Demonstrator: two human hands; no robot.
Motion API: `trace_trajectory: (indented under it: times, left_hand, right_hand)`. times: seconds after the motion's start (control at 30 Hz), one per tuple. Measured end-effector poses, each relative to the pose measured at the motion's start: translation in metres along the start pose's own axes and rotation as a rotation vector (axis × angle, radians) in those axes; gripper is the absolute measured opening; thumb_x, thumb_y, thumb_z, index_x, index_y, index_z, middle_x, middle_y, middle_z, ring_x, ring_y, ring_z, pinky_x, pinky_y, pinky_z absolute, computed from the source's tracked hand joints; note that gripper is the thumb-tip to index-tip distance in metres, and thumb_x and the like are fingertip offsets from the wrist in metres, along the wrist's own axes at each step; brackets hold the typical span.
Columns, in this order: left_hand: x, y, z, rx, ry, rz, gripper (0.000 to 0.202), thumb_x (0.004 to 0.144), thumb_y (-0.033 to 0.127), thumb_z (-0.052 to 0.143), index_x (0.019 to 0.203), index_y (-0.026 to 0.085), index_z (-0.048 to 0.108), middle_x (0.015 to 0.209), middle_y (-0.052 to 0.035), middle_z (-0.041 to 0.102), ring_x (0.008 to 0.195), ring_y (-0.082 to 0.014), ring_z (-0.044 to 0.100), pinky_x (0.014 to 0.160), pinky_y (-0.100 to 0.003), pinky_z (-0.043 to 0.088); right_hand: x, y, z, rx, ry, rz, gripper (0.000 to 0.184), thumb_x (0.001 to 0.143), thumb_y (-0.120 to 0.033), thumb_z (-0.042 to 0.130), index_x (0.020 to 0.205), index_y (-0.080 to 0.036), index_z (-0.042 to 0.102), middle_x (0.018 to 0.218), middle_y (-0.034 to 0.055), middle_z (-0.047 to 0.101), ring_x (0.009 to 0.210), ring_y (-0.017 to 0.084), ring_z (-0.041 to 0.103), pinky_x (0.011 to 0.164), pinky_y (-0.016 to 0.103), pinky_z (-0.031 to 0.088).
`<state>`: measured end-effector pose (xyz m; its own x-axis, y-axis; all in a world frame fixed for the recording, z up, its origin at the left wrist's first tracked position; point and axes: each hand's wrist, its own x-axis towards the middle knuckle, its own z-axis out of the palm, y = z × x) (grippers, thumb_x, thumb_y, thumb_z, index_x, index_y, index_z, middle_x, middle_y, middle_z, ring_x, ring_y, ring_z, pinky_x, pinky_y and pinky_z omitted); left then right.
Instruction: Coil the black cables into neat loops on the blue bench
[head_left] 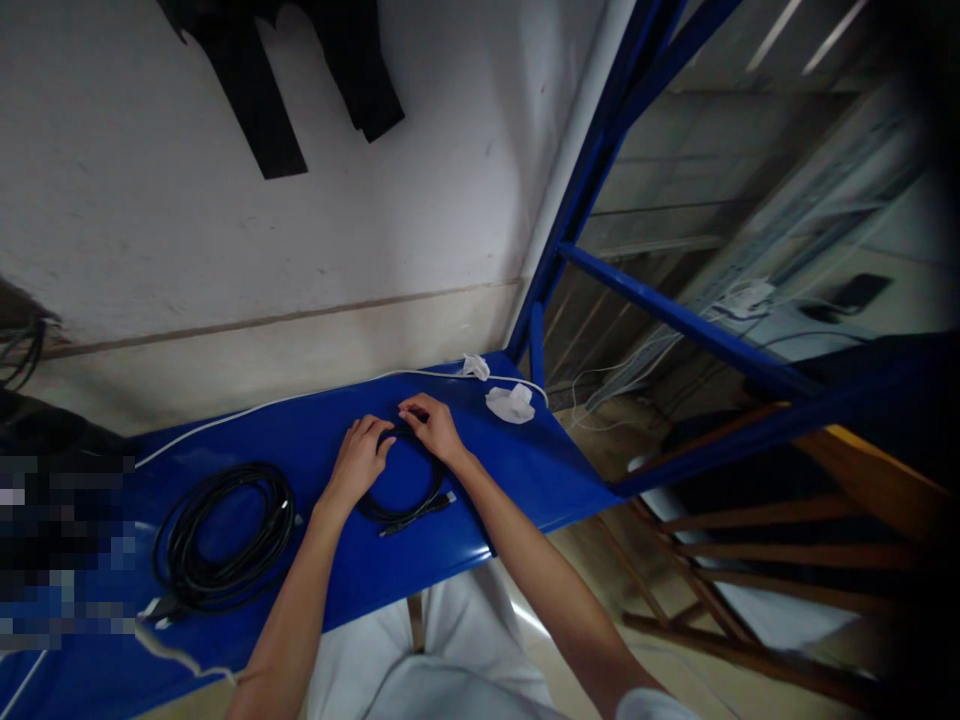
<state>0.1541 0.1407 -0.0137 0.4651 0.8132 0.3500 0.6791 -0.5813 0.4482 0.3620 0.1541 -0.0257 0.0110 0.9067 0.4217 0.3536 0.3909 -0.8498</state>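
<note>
A small black USB cable [397, 515] lies in a loose coil on the blue table [322, 570], its two plug ends near the table's front edge. My left hand [364, 455] is curled over the coil's far left side, fingers and thumb closing around the cable. My right hand [435, 428] pinches the cable at the coil's far right, thumb and fingertips together. The part between the fingertips is mostly hidden. Left of my left forearm rests a larger coil of black cable [180, 540], touched by neither hand.
Crumpled white paper [511, 403] and a smaller wad [475, 367] lie at the back right. A white cord [247, 410] runs along the table's rear by the wall. To the right stand a blue metal frame [675, 310] and a wooden chair [772, 555].
</note>
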Motion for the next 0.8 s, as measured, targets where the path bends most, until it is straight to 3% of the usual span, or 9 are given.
trace_trajectory:
  times: [0.33, 0.8]
  left_hand:
    - [-0.003, 0.006, -0.006, 0.048, -0.026, 0.017, 0.023, 0.105, 0.011, 0.055, 0.121, 0.022, 0.067, 0.118, -0.0111, 0.071, 0.108, -0.0313, 0.067, 0.101, -0.050, 0.053]
    - [-0.002, 0.010, -0.005, -0.196, 0.040, 0.047, 0.028, 0.107, 0.010, 0.049, 0.123, 0.023, 0.067, 0.121, -0.0103, 0.067, 0.115, -0.0249, 0.070, 0.108, -0.042, 0.055]
  right_hand:
    - [0.000, -0.007, -0.002, 0.001, -0.194, -0.072, 0.015, 0.102, -0.027, 0.070, 0.106, -0.023, 0.083, 0.108, 0.0075, 0.082, 0.100, 0.023, 0.076, 0.094, 0.037, 0.058]
    - [-0.002, -0.015, -0.007, -0.008, -0.235, -0.059, 0.018, 0.101, -0.026, 0.063, 0.100, -0.021, 0.080, 0.103, 0.0058, 0.082, 0.096, 0.022, 0.076, 0.092, 0.034, 0.057]
